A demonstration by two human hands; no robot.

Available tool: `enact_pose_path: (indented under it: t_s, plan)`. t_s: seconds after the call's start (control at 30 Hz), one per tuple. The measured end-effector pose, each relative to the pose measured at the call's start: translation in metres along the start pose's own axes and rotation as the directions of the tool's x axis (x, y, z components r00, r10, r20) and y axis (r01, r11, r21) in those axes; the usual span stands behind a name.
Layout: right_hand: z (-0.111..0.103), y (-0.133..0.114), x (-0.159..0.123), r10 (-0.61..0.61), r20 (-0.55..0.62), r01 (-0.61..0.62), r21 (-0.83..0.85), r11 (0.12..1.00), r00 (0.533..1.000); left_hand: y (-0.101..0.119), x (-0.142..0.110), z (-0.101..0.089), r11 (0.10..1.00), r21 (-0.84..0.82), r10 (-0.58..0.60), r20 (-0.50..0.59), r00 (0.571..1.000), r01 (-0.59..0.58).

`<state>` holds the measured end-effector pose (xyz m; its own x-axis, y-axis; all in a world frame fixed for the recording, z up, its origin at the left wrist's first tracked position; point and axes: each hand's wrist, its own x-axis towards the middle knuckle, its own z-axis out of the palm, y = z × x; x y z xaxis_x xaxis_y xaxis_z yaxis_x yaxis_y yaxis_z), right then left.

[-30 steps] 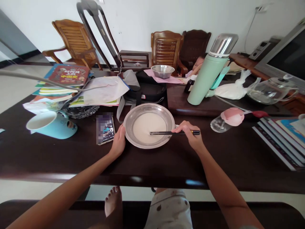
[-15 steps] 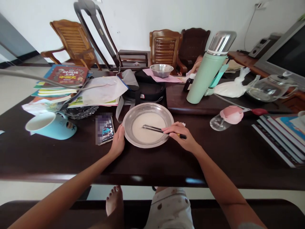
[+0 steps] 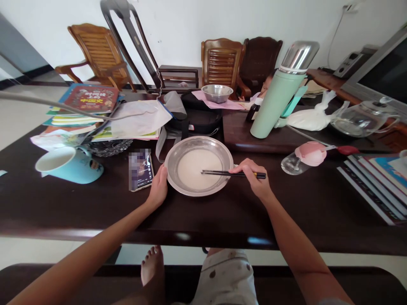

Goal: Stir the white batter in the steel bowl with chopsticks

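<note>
A shallow steel pan [image 3: 171, 161] with pale white batter [image 3: 199, 168] in it sits on the dark wooden table [image 3: 95, 203] in front of me. My left hand [image 3: 158, 189] rests against the pan's left rim, fingers curled on it. My right hand [image 3: 252, 178] pinches a pair of dark chopsticks [image 3: 219, 173], held nearly level, with their tips in the batter at the pan's right half.
A phone [image 3: 140, 170] lies left of the pan, a tipped blue mug [image 3: 68, 164] further left. Books [image 3: 85, 106], a black bag [image 3: 199, 116], a small steel bowl [image 3: 217, 93], a green flask [image 3: 280, 95], a glass teapot [image 3: 362, 118] and a pink-capped bottle [image 3: 303, 156] crowd the far side.
My right hand drew back to the right, pulling the chopstick tips from the pan's centre toward its right half. The left hand stayed on the rim.
</note>
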<state>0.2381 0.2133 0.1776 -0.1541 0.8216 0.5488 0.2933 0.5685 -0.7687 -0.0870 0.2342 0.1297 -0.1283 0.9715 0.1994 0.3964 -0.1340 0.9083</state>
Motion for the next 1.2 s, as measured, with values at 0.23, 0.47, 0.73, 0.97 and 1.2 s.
enact_pose_path:
  t_s: [0.23, 0.47, 0.73, 0.97, 1.2]
  plan:
    - [0.0022, -0.0008, 0.0008, -0.019, 0.096, 0.021, -0.015, 1.0, 0.995, 0.0026, -0.0003, 0.0014, 1.0, -0.023, 0.007, -0.009, 1.0, -0.007]
    - [0.0014, -0.0018, 0.0002, -0.003, 0.129, -0.001, 0.033, 0.999, 0.992, -0.0001, -0.0001, 0.0012, 1.0, -0.009, 0.009, -0.003, 1.0, -0.009]
    - [-0.0015, -0.0032, 0.0011, 0.033, 0.015, -0.033, -0.038, 0.999, 0.999, 0.0001, -0.0005, 0.0006, 1.0, -0.008, 0.0, -0.003, 1.0, 0.0]
    - [0.0004, -0.0038, 0.0014, 0.003, 0.066, 0.001, -0.053, 0.999, 0.998, 0.0014, -0.0004, 0.0001, 1.0, 0.003, -0.002, -0.003, 1.0, 0.002]
    - [0.0017, -0.0043, 0.0011, -0.016, 0.169, 0.018, -0.008, 1.0, 0.986, 0.0024, -0.0001, 0.0006, 1.0, -0.018, -0.008, -0.005, 1.0, 0.008]
